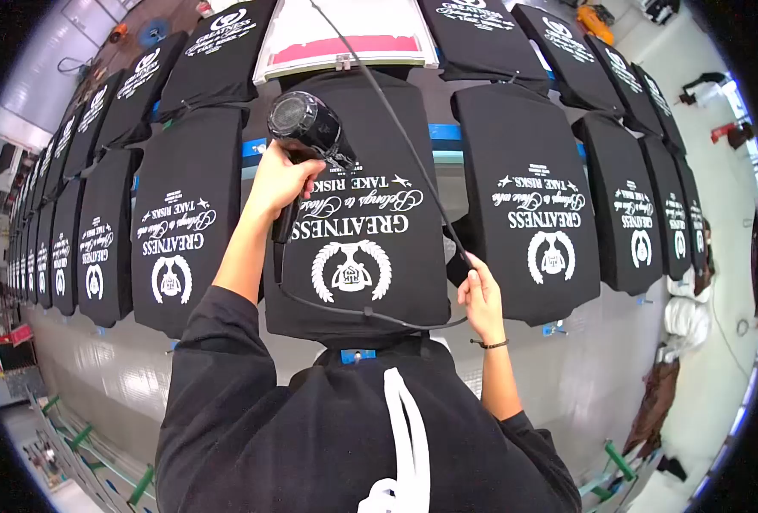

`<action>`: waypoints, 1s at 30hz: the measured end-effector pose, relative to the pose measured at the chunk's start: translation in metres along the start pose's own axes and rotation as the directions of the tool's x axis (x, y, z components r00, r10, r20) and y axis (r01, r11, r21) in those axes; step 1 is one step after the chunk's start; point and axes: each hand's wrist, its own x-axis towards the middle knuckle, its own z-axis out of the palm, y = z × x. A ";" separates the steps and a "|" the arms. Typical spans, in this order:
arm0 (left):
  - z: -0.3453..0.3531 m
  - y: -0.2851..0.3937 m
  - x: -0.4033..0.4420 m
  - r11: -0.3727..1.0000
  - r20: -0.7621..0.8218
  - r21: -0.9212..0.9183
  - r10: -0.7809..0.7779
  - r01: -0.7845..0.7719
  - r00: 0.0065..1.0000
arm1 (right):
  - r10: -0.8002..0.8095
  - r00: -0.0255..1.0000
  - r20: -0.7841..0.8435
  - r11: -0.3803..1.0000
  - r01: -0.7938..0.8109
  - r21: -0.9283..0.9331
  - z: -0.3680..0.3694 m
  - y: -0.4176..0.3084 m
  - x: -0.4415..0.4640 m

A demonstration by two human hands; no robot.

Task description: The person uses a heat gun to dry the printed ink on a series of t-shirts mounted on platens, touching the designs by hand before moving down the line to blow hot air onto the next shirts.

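Observation:
My left hand (283,178) is wrapped round the handle of a black hair dryer (310,126), which is held above a black T-shirt (358,316). The dryer's nozzle points down and right towards the shirt's white lettering, partly covering it. A black power cord (393,126) comes down from the top of the view. My right hand (480,299) has its fingers closed on this cord, to the right of the same shirt. From there the cord loops back across the lower part of the shirt to the dryer's handle. A dark band circles my right wrist.
More black printed T-shirts (540,299) lie stretched on boards in two long rows to both sides. A white-framed printing screen (345,53) with pink along its edge stands beyond the middle shirt. Blue rail parts (445,132) show between boards. Green-and-metal racks (88,436) stand lower left.

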 end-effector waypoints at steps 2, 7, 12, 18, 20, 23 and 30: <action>0.001 0.002 -0.002 1.000 -0.001 0.004 -0.008 0.008 1.000 | 0.042 0.996 0.073 0.997 -0.046 0.056 -0.015 0.008 0.011; 0.000 0.004 -0.021 0.997 -0.075 -0.042 -0.067 0.064 0.995 | 0.105 0.962 0.253 0.940 -0.179 0.289 -0.037 0.024 0.047; -0.014 0.004 -0.046 0.988 -0.310 0.100 -0.080 0.116 0.947 | 0.119 0.943 0.310 0.919 -0.223 0.326 -0.059 0.005 0.056; -0.011 0.006 -0.062 0.967 -0.494 0.166 -0.087 0.192 0.865 | 0.019 0.911 0.411 0.869 -0.218 0.444 -0.059 0.040 0.065; 0.001 0.006 -0.061 0.974 -0.421 0.154 -0.086 0.165 0.903 | -0.031 0.911 0.411 0.857 -0.187 0.480 -0.058 0.047 0.070; 0.038 0.022 -0.062 0.978 -0.271 0.142 -0.108 0.150 0.957 | 0.050 0.877 0.479 0.824 -0.307 0.476 -0.075 0.037 0.074; 0.112 0.025 -0.042 0.997 -0.005 0.017 -0.075 0.075 0.997 | 0.095 0.902 0.422 0.885 -0.270 0.379 -0.099 0.033 0.078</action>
